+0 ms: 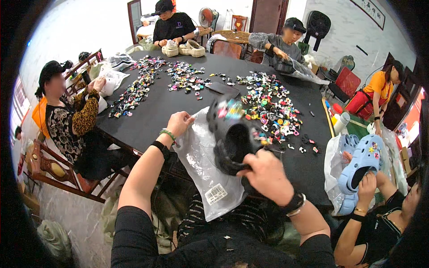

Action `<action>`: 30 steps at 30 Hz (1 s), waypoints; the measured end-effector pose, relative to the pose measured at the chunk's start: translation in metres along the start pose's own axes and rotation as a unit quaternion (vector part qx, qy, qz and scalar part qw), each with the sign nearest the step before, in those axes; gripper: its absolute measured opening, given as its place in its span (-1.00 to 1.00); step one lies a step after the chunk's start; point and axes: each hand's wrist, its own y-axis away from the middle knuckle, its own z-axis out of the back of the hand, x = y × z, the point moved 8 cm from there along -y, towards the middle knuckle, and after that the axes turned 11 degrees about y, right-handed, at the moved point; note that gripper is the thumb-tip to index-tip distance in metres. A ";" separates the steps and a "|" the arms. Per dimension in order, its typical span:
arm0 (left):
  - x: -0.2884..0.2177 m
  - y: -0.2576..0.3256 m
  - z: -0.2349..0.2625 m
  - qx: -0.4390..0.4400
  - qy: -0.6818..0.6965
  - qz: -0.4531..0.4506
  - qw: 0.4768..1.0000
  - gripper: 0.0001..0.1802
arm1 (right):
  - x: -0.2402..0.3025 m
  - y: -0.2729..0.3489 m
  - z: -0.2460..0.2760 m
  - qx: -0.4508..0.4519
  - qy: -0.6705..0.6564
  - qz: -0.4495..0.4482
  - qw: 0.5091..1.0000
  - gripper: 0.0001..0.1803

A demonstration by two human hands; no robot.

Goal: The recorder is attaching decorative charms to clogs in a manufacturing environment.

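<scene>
Over the table's near edge, my right hand (267, 173) grips black foam clogs (220, 129) by the heel end. Motion smears them; they look like a pair pressed together, with colourful charms on the uppers. A clear plastic bag (194, 154) with a white barcode label hangs beside and beneath the clogs toward my lap. Fingers of my left hand (180, 122) pinch the bag's upper left edge. Whether any part of the clogs is inside the bag, I cannot tell.
Piles of small colourful shoe charms (272, 102) spread over the dark table (178, 116), near a dark flat object (223, 88). Other people sit around it; one at right holds light-blue clogs (364, 156), another at the back has beige clogs (192, 48). A wooden chair (53, 167) stands at left.
</scene>
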 end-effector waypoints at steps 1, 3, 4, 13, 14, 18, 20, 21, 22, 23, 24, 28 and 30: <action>0.001 0.002 -0.004 0.007 -0.015 -0.015 1.000 -0.72 | 0.004 0.001 -0.020 0.043 -0.035 0.000 0.998 -0.68; 0.005 0.008 -0.005 0.020 -0.030 -0.017 0.999 -0.74 | 0.021 0.000 -0.032 0.079 -0.036 0.015 0.996 -0.66; 0.010 0.007 -0.003 0.018 -0.008 0.007 1.000 -0.74 | 0.024 -0.004 -0.032 0.075 -0.035 0.015 0.996 -0.66; -0.038 0.022 0.053 -0.101 0.028 -0.072 0.992 -0.77 | 0.031 -0.024 -0.048 0.027 -0.227 -0.001 0.974 -0.67; -0.057 0.025 0.054 -0.081 0.051 -0.077 0.992 -0.77 | 0.032 -0.027 -0.045 0.027 -0.255 -0.003 0.967 -0.68; -0.145 0.050 0.046 0.026 0.104 -0.043 0.993 -0.77 | 0.039 -0.030 -0.051 0.018 -0.321 0.028 0.946 -0.59; -0.171 0.070 0.039 0.057 0.072 -0.101 0.991 -0.77 | 0.044 -0.028 -0.052 0.007 -0.311 0.066 0.948 -0.54; -0.185 0.081 0.038 0.051 0.032 -0.166 0.984 -0.77 | 0.046 -0.026 -0.049 -0.006 -0.293 0.097 0.951 -0.54; -0.197 0.092 0.036 0.053 0.010 -0.191 0.980 -0.78 | 0.044 -0.023 -0.044 -0.006 -0.294 0.096 0.951 -0.54; -0.204 0.100 0.030 0.074 -0.002 -0.195 0.978 -0.76 | 0.043 -0.018 -0.030 -0.027 -0.252 0.104 0.962 -0.55; -0.209 0.109 0.028 0.074 -0.012 -0.216 0.973 -0.74 | 0.043 -0.013 -0.016 -0.047 -0.211 0.114 0.970 -0.56; -0.215 0.136 0.010 0.122 -0.010 -0.238 0.963 -0.66 | 0.038 0.006 0.013 -0.003 -0.282 0.137 0.950 -0.62; -0.220 0.145 0.002 0.145 -0.014 -0.236 0.961 -0.60 | 0.050 0.025 0.020 -0.002 -0.235 0.219 0.947 -0.63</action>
